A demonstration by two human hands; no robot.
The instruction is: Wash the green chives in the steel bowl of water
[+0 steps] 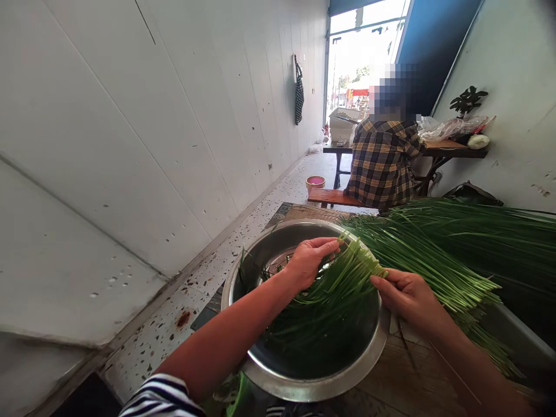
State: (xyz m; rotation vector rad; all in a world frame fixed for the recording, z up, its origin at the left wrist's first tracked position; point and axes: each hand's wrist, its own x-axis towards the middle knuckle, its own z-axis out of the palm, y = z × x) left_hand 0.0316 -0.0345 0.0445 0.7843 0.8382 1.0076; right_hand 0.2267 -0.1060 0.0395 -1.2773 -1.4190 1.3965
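Over a wide steel basin (260, 255), both my hands hold one bunch of long green chives (343, 272). My left hand (309, 262) grips the cut pale ends from the left, fingers closed round them. My right hand (408, 295) pinches the same ends from the right. The bunch's leaves hang down into the basin, where more chives lie (321, 336). The basin stands on a wooden table (391, 382).
A big heap of chives (469, 249) covers the table to the right. A person in a checked shirt (383, 165) sits on a bench (334, 198) at another table ahead. A pink bowl (315, 183) is on the speckled floor. White wall panels run along the left.
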